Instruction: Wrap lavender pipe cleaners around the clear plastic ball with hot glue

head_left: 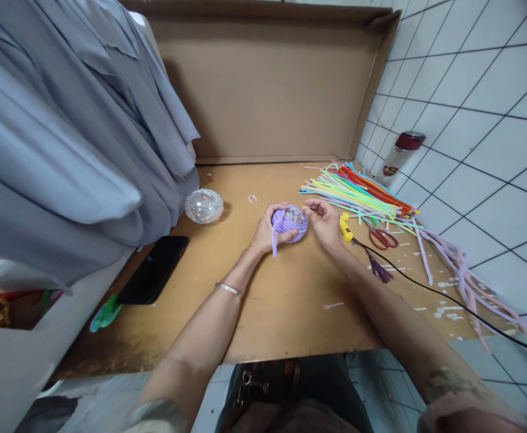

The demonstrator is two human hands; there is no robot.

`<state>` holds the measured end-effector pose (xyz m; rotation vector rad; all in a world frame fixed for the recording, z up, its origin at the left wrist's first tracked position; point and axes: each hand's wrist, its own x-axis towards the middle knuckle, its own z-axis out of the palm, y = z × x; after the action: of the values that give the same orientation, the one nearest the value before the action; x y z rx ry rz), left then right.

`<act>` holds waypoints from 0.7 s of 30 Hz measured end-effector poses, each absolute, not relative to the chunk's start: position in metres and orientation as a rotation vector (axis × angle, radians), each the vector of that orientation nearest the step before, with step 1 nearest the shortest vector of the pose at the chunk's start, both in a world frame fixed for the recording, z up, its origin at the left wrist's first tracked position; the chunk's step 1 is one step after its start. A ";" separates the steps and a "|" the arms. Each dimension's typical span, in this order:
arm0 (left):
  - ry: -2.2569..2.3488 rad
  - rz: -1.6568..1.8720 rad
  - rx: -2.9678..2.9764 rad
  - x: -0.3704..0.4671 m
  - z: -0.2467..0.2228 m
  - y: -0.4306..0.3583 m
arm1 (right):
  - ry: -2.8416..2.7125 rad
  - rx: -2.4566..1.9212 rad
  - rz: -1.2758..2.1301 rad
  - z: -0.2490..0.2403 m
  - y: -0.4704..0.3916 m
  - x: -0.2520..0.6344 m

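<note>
My left hand point(267, 231) is wrapped round a ball wound with purple chenille stems point(286, 227). The ball's upper part shows clear and uncovered, and one loose purple stem end hangs down at its left side. Close to the ball's right side is my right hand point(323, 221), its thumb and fingertips pinched together. Whatever may be between those fingertips is too small to make out. A yellow glue gun point(346, 228) with a black cord lies just right of my right hand. Left of my hands sits a clear faceted ball point(204, 206).
Colourful chenille stems point(358, 191) are heaped at the back right, near red-handled scissors point(383, 239) and a dark purple tassel point(379, 268). A jar with a red lid point(401, 157) stands by the tiled wall. A black phone point(154, 269) lies left; cardboard point(268, 90) rises behind.
</note>
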<state>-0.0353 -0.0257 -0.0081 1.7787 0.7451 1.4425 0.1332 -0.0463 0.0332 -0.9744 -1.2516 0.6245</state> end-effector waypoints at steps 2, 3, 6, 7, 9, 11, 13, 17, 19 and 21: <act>0.735 1.448 1.786 -0.035 -0.009 -0.026 | -1.254 -0.972 0.662 0.032 -0.045 0.134; 0.734 1.450 1.790 -0.035 -0.009 -0.026 | -1.244 -0.970 0.680 0.031 -0.045 0.134; 0.739 1.456 1.787 -0.035 -0.008 -0.026 | -1.189 -0.968 0.713 0.028 -0.042 0.135; 0.743 1.458 1.784 -0.035 -0.008 -0.026 | -1.173 -0.968 0.724 0.027 -0.041 0.136; 0.751 1.456 1.784 -0.035 -0.008 -0.027 | -1.150 -0.963 0.756 0.026 -0.040 0.137; 0.754 1.451 1.789 -0.035 -0.007 -0.027 | -1.134 -0.952 0.800 0.026 -0.040 0.138; 0.755 1.445 1.794 -0.035 -0.006 -0.027 | -1.107 -0.941 0.854 0.026 -0.041 0.139; 0.750 1.443 1.792 -0.034 -0.006 -0.027 | -1.026 -0.941 0.949 0.027 -0.041 0.142; 0.751 1.447 1.789 -0.034 -0.006 -0.027 | -0.987 -0.959 0.963 0.027 -0.041 0.142; 0.756 1.445 1.790 -0.034 -0.006 -0.026 | -0.959 -0.974 0.968 0.028 -0.040 0.143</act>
<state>-0.0336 -0.0264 -0.0062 1.7902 0.7565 1.4445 0.1426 -0.0404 0.0279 -0.9739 -0.9586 0.9683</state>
